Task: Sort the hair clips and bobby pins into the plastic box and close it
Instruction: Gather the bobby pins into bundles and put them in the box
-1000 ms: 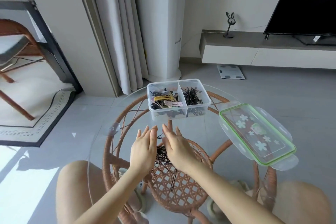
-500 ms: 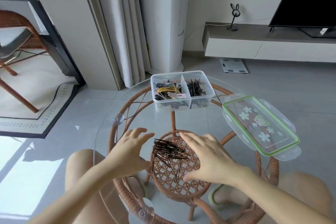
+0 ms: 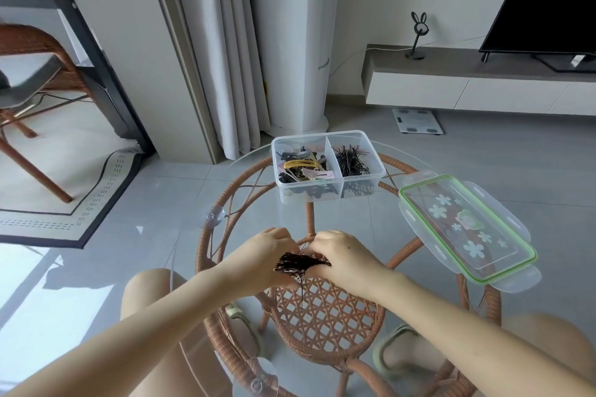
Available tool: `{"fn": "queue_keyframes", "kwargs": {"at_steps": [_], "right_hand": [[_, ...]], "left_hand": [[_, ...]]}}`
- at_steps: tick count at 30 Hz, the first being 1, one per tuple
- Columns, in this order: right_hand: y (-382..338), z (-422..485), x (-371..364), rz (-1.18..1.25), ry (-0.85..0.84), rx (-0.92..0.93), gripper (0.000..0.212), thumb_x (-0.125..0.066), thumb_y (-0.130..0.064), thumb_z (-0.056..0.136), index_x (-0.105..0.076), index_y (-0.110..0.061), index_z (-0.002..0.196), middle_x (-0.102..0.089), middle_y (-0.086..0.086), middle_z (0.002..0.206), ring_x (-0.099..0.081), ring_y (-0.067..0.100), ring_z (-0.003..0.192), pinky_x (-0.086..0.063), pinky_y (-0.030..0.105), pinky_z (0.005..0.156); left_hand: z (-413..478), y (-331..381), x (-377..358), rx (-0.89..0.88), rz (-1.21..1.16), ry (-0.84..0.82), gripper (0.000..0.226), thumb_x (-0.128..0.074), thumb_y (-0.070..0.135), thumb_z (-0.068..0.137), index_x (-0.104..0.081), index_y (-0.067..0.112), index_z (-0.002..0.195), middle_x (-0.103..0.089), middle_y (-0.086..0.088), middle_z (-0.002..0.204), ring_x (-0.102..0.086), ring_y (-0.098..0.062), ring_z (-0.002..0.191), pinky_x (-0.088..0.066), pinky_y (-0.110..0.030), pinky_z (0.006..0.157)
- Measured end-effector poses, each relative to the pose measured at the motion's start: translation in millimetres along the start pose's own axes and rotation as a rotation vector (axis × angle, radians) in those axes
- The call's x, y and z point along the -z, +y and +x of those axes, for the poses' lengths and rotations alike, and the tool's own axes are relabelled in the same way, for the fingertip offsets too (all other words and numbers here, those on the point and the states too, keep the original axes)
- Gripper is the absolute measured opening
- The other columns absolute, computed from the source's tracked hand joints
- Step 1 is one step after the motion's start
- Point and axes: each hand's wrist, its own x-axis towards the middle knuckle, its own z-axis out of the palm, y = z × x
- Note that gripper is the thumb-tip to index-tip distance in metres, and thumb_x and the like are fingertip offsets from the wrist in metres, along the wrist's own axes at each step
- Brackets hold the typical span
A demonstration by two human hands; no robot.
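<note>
Round glass table on a rattan frame fills the lower centre of the frame; knees visible beneath it.

Lid, clear with green seal and flower print, lies flat at right of centre, just beside the box, not on it.

Plastic box, clear, two compartments, sits open at upper centre of the tabletop. Left compartment: hair clips, yellow, pink and black, heaped. Right compartment: loose black bobby pins.

Left hand and right hand meet at centre frame, well below the box. Both are curled in, fingers bent, pressing from either side on a dark bundle of bobby pins held between them. One or two pins hang down out of the bundle. Whether the bundle is lifted off the glass, cannot tell.
</note>
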Motion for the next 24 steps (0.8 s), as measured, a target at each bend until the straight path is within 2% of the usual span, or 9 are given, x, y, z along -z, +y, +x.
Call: {"fn": "queue_keyframes", "kwargs": {"at_steps": [3,8,12,14,17,19,24], "right_hand": [[1.0,1.3,0.1,-0.013,-0.009,0.031,0.025,-0.056,-0.024,0.088,-0.066,-0.006,0.102,-0.062,0.01,0.096,-0.054,0.023,0.093,-0.041,0.03,0.083],[3.9,1.4,1.5,-0.002,-0.028,0.043,0.024,-0.054,-0.023,0.09,-0.066,-0.004,0.1,-0.063,0.01,0.094,-0.055,0.023,0.09,-0.046,0.035,0.085],[5.6,-3.8,10.6,0.035,0.022,0.037,0.022,-0.054,-0.018,0.09,-0.068,-0.005,0.101,-0.066,0.009,0.095,-0.055,0.019,0.092,-0.034,0.018,0.081],[8.4,-6.3,16.1,0.053,0.041,0.034,0.02,-0.056,-0.017,0.09,-0.069,-0.005,0.099,-0.067,0.009,0.094,-0.056,0.017,0.091,-0.032,0.015,0.081],[13.7,-9.8,26.5,0.08,0.046,0.025,0.019,-0.057,-0.018,0.089,-0.071,-0.007,0.093,-0.066,0.001,0.088,-0.054,0.01,0.083,-0.036,0.012,0.077],[16.3,-11.4,37.5,0.113,0.056,0.01,0.016,-0.058,-0.019,0.088,-0.071,-0.01,0.09,-0.061,-0.007,0.082,-0.054,0.005,0.078,-0.038,0.01,0.074],[19.8,-11.3,79.4,0.154,0.14,-0.074,0.009,-0.063,-0.019,0.084,-0.071,-0.014,0.082,-0.059,-0.016,0.072,-0.056,-0.001,0.071,-0.04,0.01,0.068]], "left_hand": [[2.3,-3.0,1.5,0.022,-0.032,0.01,0.042,-0.067,0.038,0.079,-0.061,0.018,0.114,-0.058,-0.001,0.109,-0.054,-0.016,0.101,-0.043,-0.025,0.087],[1.9,-2.3,1.6,0.048,-0.05,0.027,0.041,-0.065,0.036,0.08,-0.06,0.017,0.116,-0.059,-0.002,0.111,-0.055,-0.016,0.099,-0.043,-0.024,0.086],[-1.7,-4.0,0.0,0.08,-0.079,0.056,0.048,-0.068,0.039,0.077,-0.058,0.018,0.12,-0.059,-0.001,0.113,-0.057,-0.015,0.097,-0.042,-0.019,0.083],[-2.1,-4.1,-0.8,0.086,-0.066,0.061,0.05,-0.068,0.04,0.077,-0.057,0.019,0.121,-0.059,0.0,0.115,-0.057,-0.015,0.099,-0.041,-0.018,0.084],[-0.5,-2.4,-1.0,0.093,-0.041,0.048,0.048,-0.066,0.039,0.079,-0.057,0.018,0.122,-0.058,-0.001,0.116,-0.056,-0.017,0.102,-0.045,-0.025,0.089],[1.9,-0.2,-0.2,0.083,-0.023,0.023,0.041,-0.062,0.036,0.083,-0.058,0.017,0.12,-0.058,-0.002,0.115,-0.055,-0.018,0.104,-0.046,-0.028,0.091],[12.4,4.9,-2.5,0.032,0.128,-0.069,0.032,-0.048,0.031,0.093,-0.056,0.01,0.116,-0.056,-0.005,0.114,-0.051,-0.019,0.105,-0.045,-0.03,0.091]]}}
